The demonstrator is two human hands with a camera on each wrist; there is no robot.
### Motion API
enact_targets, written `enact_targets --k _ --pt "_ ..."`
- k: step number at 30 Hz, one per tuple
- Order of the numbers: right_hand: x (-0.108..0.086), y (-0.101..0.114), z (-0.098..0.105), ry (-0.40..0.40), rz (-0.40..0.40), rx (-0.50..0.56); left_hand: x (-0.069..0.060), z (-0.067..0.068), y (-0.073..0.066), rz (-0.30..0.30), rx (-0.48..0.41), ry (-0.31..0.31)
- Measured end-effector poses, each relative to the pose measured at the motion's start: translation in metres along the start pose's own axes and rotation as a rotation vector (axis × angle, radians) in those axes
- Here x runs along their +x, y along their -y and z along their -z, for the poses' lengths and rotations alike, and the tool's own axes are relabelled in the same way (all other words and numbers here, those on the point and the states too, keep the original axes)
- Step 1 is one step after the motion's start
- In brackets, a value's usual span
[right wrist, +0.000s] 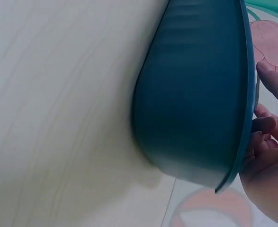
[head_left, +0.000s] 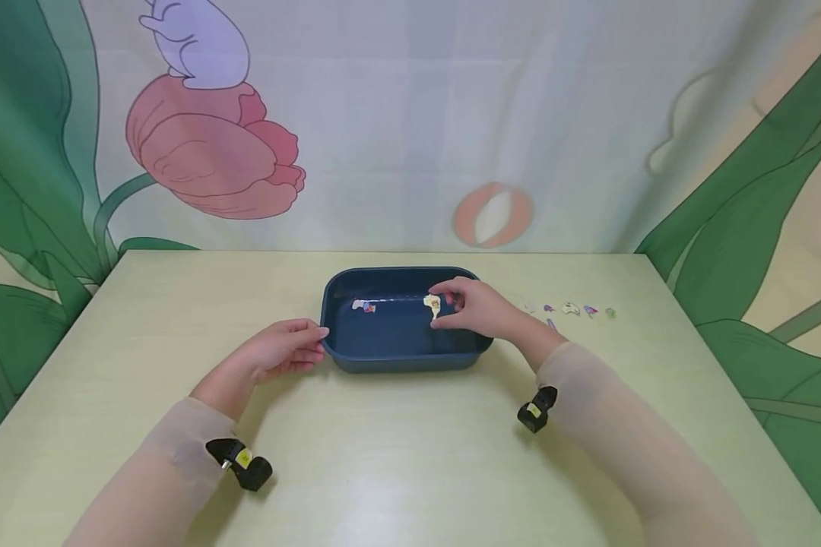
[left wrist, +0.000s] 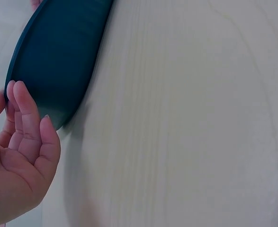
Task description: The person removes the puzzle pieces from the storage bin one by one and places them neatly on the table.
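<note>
A dark blue rectangular tray (head_left: 402,365) with raised walls stands on the table. My left hand (head_left: 283,348) pinches its left rim, the thumb on top and the fingers outside against the wall; the left wrist view shows the same hand (left wrist: 25,146) at the tray's end (left wrist: 58,56). Over the tray's right half, my right hand (head_left: 479,308) pinches a small pale cutout, like a sticker (head_left: 433,305), between thumb and fingers. Another small cutout (head_left: 365,306), pinkish with blue and red, lies inside the tray at the left. In the right wrist view, the tray wall (right wrist: 195,94) partly hides the right hand (right wrist: 271,137).
Several small colourful cutouts (head_left: 571,308) lie on the table to the right of the tray, near my right forearm. The pale wooden table (head_left: 383,456) ends at the back against a printed curtain (head_left: 397,152). Each sleeve carries a small black camera mount (head_left: 246,465).
</note>
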State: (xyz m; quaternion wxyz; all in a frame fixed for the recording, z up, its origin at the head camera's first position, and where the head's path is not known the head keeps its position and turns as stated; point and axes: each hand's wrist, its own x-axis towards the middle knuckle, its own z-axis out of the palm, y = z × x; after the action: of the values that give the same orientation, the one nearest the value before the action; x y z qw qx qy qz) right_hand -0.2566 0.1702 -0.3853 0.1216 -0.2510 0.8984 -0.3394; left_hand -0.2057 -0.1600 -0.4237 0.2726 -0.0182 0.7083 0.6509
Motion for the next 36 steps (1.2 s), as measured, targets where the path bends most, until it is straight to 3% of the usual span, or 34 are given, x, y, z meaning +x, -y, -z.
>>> enact_targets --k 22,36 --pt "-0.04 -0.027 0.024 -0.061 -0.066 0.03 0.002 -0.004 -0.003 0.003 -0.022 0.005" --pt "-0.05 -0.042 0.028 -0.081 -0.093 0.053 -0.002 -0.001 -0.002 0.005 -0.033 0.0"
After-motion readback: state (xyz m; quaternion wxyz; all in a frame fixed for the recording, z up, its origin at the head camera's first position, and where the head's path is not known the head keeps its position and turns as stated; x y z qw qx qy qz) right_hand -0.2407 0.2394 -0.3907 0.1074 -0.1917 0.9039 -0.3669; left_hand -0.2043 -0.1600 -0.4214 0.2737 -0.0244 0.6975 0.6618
